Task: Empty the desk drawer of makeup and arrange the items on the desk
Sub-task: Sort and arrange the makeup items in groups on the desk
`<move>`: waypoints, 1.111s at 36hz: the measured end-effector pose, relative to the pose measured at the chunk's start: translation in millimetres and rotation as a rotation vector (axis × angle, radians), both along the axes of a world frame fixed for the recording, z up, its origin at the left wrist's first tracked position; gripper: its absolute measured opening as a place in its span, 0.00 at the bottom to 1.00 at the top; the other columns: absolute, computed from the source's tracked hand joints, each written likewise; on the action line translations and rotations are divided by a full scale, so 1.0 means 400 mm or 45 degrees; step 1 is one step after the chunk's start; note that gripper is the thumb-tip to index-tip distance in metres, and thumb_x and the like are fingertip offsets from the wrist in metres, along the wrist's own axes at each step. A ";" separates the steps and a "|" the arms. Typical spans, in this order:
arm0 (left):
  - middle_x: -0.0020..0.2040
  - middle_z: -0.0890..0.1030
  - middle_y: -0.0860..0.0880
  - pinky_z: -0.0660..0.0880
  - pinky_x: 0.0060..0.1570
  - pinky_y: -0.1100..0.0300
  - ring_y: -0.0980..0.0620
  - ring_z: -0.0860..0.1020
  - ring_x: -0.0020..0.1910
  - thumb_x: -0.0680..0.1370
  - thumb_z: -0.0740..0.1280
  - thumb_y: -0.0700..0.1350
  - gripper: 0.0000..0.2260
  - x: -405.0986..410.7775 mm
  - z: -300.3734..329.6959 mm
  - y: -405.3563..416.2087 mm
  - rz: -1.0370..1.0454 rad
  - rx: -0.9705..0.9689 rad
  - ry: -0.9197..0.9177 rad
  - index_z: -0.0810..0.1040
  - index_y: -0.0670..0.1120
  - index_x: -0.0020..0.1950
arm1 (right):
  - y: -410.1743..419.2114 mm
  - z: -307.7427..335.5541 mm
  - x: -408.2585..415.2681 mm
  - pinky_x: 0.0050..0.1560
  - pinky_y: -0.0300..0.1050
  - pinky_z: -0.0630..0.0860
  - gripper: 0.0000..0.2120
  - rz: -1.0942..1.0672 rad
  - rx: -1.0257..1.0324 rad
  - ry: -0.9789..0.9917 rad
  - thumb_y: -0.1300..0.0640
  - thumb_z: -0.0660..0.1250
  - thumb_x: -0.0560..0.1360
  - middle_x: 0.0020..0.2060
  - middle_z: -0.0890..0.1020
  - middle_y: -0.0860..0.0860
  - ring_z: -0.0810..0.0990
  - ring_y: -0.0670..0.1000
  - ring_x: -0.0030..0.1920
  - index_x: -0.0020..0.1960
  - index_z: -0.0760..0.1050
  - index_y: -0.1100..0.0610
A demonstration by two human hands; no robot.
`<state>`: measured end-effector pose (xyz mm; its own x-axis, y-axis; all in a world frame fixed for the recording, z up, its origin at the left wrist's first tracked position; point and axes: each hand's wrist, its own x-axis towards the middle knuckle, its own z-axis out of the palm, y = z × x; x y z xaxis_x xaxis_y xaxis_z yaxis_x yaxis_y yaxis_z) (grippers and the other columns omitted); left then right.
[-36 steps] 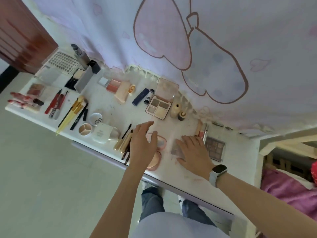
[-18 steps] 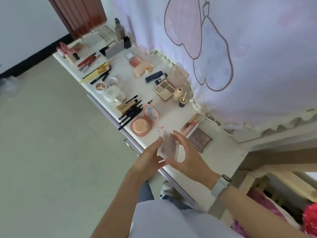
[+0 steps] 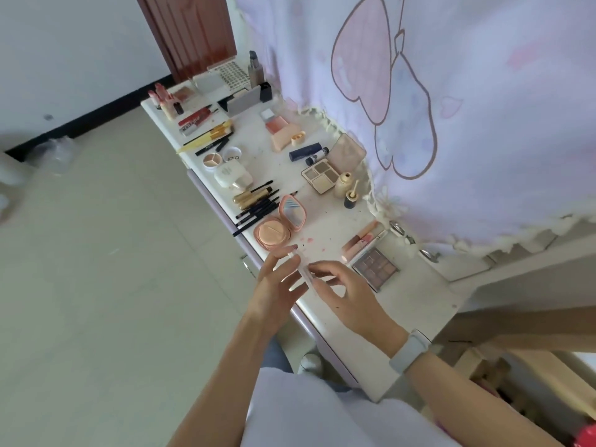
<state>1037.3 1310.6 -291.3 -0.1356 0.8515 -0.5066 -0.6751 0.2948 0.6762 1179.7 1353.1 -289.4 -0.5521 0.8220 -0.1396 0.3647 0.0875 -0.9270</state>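
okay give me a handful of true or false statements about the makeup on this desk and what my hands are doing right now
1. Both hands hold a small clear case above the desk's front edge. True: the left hand and right hand each have a grip on it.
2. The round peach compact is closed. False: it lies open, mirror lid up.
3. The brown eyeshadow palette lies on the desk beside the right hand. True.
4. A watch is on the left wrist. False: it is on the right wrist.
5. The dark pencils and brushes lie right of the brown palette. False: they lie left of the peach compact.
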 end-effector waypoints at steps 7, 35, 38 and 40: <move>0.51 0.76 0.44 0.74 0.60 0.45 0.47 0.78 0.51 0.69 0.75 0.42 0.12 0.014 -0.019 0.012 0.052 0.000 0.199 0.78 0.46 0.51 | 0.031 0.018 0.011 0.51 0.28 0.74 0.10 0.058 -0.061 -0.078 0.57 0.65 0.76 0.50 0.82 0.45 0.78 0.38 0.51 0.57 0.76 0.55; 0.51 0.81 0.48 0.77 0.41 0.56 0.48 0.78 0.47 0.82 0.57 0.45 0.12 0.011 -0.126 0.032 0.147 -0.368 0.004 0.73 0.51 0.63 | 0.125 -0.087 0.018 0.51 0.61 0.76 0.08 -0.156 -0.167 -0.471 0.58 0.61 0.75 0.47 0.80 0.64 0.79 0.63 0.48 0.49 0.75 0.61; 0.47 0.80 0.48 0.77 0.43 0.56 0.50 0.79 0.43 0.82 0.57 0.43 0.09 0.007 -0.134 0.041 0.147 -0.431 0.127 0.75 0.48 0.56 | 0.144 -0.094 0.010 0.51 0.61 0.76 0.05 -0.146 -0.140 -0.464 0.59 0.60 0.76 0.47 0.80 0.64 0.79 0.63 0.47 0.49 0.74 0.54; 0.48 0.81 0.47 0.78 0.49 0.52 0.50 0.79 0.43 0.81 0.58 0.41 0.08 0.003 -0.150 0.047 0.138 -0.479 0.279 0.77 0.45 0.53 | 0.157 -0.096 -0.001 0.50 0.61 0.76 0.08 -0.138 -0.111 -0.447 0.60 0.59 0.77 0.45 0.80 0.64 0.79 0.63 0.46 0.52 0.75 0.55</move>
<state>1038.5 1329.5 -351.4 -0.3520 0.5884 -0.7279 -0.5686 0.4833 0.6657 1179.4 1415.9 -327.6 -0.3689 0.8495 -0.3771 0.6644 -0.0426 -0.7461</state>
